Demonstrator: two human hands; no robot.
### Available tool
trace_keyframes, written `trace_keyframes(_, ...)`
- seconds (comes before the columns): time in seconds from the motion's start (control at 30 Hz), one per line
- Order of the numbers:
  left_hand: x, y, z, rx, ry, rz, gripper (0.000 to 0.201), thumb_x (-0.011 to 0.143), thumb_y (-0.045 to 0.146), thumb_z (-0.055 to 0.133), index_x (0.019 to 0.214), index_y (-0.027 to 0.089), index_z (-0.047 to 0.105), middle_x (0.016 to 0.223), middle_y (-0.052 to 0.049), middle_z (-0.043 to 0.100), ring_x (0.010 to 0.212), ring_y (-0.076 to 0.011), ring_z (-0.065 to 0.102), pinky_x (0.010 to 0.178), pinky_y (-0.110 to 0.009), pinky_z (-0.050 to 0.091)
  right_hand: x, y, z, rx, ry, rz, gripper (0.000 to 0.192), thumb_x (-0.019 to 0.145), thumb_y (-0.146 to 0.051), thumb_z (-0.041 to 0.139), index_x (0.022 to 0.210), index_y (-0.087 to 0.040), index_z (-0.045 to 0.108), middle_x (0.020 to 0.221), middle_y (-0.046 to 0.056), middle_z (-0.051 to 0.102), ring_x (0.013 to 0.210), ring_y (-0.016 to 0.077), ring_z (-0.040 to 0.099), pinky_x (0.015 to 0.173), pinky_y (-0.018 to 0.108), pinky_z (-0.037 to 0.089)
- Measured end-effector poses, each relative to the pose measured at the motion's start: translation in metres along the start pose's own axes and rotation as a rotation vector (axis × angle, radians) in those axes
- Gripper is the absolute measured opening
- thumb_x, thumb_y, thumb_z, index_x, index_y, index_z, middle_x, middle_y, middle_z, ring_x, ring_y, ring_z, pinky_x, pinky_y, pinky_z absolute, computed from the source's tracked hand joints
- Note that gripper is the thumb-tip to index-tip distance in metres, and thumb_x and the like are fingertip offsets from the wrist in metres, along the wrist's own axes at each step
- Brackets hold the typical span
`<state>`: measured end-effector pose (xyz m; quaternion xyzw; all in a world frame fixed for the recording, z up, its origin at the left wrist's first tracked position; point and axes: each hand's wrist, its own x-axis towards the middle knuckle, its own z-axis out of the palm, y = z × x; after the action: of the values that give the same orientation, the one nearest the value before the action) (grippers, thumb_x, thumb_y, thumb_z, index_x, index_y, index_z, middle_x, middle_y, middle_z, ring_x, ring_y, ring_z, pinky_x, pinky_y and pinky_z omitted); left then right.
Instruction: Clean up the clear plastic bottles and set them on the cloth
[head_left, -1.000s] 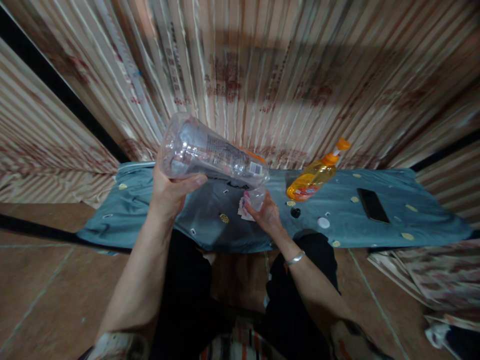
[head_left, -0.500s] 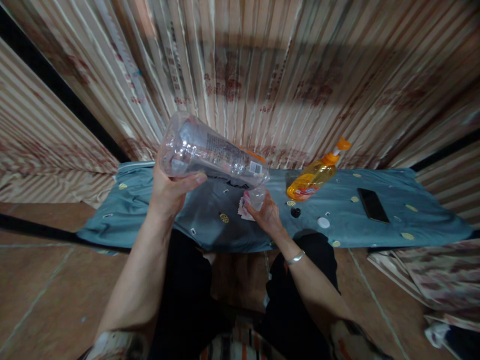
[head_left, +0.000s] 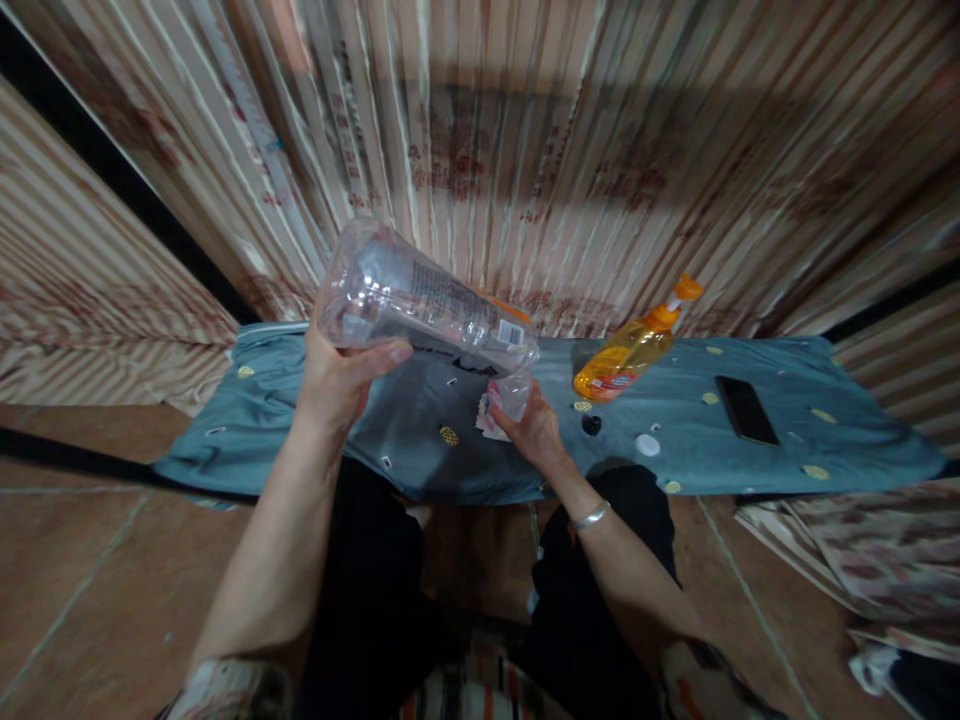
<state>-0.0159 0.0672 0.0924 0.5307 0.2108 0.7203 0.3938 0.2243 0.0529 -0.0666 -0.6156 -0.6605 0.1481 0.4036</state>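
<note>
Right of where the grip is made, an orange dish-soap bottle (head_left: 630,352) with a pump top stands tilted on the blue-grey cloth (head_left: 787,450). Nearer than it and also to the right lie a small black cap (head_left: 591,425) and a white cap (head_left: 647,445), slightly apart. Farther right a dark phone (head_left: 745,410) lies flat, and striped curtains (head_left: 600,150) hang behind.

Bare forearms; a silver bangle (head_left: 590,517) below the right hand (head_left: 534,432); black trousers (head_left: 390,600); patterned sleeve (head_left: 225,692) near the left elbow.
</note>
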Motion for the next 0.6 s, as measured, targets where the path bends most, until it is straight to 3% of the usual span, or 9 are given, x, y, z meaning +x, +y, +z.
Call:
trace_keyframes(0.3,-0.012,0.002,-0.001,-0.049,0.108,-0.093,0.084,0.043,0.026,0.102,0.119,0.027,0.066,0.087,0.002,0.072,0.082,-0.0193,0.070,0.084,-0.036,0.059,0.000,-0.002,-0.001,0.017,0.000,0.000,0.079,0.080,-0.045,0.072,0.145,-0.007,0.046,0.126,0.025,0.071,0.117,0.0387,0.070,0.096,0.055,0.058)
trace_keyframes(0.4,-0.026,-0.001,-0.005,-0.078,0.200,-0.204,0.064,0.050,0.030,0.098,0.107,0.025,0.069,0.079,0.002,0.071,0.075,-0.0201,0.071,0.077,-0.036,0.063,0.000,-0.002,0.001,-0.012,0.009,0.002,0.080,0.080,-0.046,0.073,0.145,-0.008,0.046,0.125,0.023,0.072,0.114,0.0368,0.071,0.095,0.053,0.059)
trace_keyframes(0.6,-0.057,-0.018,-0.017,-0.173,0.402,-0.370,0.043,0.054,0.036,0.094,0.082,0.021,0.066,0.078,-0.001,0.073,0.087,-0.0265,0.075,0.077,-0.042,0.066,-0.001,0.002,0.003,-0.017,0.023,-0.031,0.079,0.081,-0.045,0.073,0.145,-0.009,0.045,0.128,0.023,0.071,0.117,0.0363,0.070,0.096,0.052,0.059)
